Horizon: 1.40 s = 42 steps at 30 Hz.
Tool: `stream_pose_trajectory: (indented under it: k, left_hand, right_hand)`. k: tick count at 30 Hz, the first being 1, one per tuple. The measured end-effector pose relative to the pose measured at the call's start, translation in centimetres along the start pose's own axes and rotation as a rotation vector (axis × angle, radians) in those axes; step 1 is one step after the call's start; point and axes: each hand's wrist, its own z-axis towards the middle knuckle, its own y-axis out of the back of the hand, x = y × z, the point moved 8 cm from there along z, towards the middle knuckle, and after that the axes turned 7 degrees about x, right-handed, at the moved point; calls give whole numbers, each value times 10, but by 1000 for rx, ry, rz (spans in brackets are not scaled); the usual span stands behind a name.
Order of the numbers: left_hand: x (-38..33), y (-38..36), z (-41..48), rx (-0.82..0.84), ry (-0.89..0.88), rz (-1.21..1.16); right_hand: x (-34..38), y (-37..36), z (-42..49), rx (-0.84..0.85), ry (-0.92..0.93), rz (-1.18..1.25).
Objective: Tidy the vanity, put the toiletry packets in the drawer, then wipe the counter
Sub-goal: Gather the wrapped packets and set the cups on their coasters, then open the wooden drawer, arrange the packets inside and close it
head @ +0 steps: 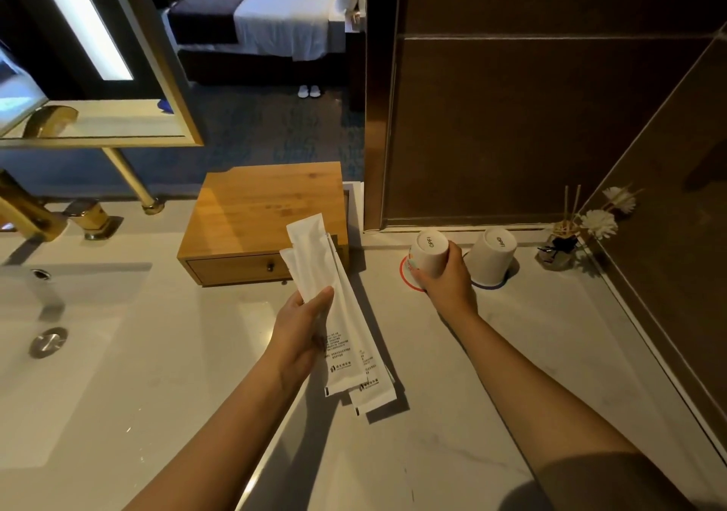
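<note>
My left hand [301, 323] grips a fanned stack of white toiletry packets [338, 314] above the counter [491, 373], wooden drawer box [259, 219] just beyond. Right hand [446, 274] clasps an upturned paper cup [427, 253]; a second cup [491, 255] stands just right.
</note>
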Motion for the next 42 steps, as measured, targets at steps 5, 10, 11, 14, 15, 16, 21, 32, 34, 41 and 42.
stream_pose_trajectory:
  k: [5,10,11,14,15,16,21,32,34,41,42]
  left_hand:
    - [3,-1,0,-6,-3,9]
    - [4,-5,-3,-17,-6,-1]
    - [4,-5,-4,-19,-9,-4]
    - [1,-5,-6,-21,-20,-9]
    - [0,-4,-6,-23,-24,-9]
    - [0,-3,-7,-26,-28,-8]
    - [-3,-2,-10,-28,-42,-24]
    - [-4,-4,-18,-73,-83,-55]
    - [-5,-3,-21,-84,-98,-62]
    - [-2,-4,-27,-87,-98,-139]
    - [-1,-3,-28,-82,-100,-152]
  right_hand:
    - [-1,0,3,-3,-12,28]
    - [-1,1,2,-31,-3,27]
    - [-1,1,2,-40,-3,10]
    - [0,2,0,-55,-5,-36]
    - [0,2,0,-54,-3,-38]
    - [1,2,0,-51,-5,-37]
    - [-2,2,-4,-56,2,-48]
    - [10,10,-18,3,-22,-4]
    - [16,20,-36,-37,-23,-41]
    - [41,-26,-115,513,6,93]
    - [43,-37,-124,619,10,74]
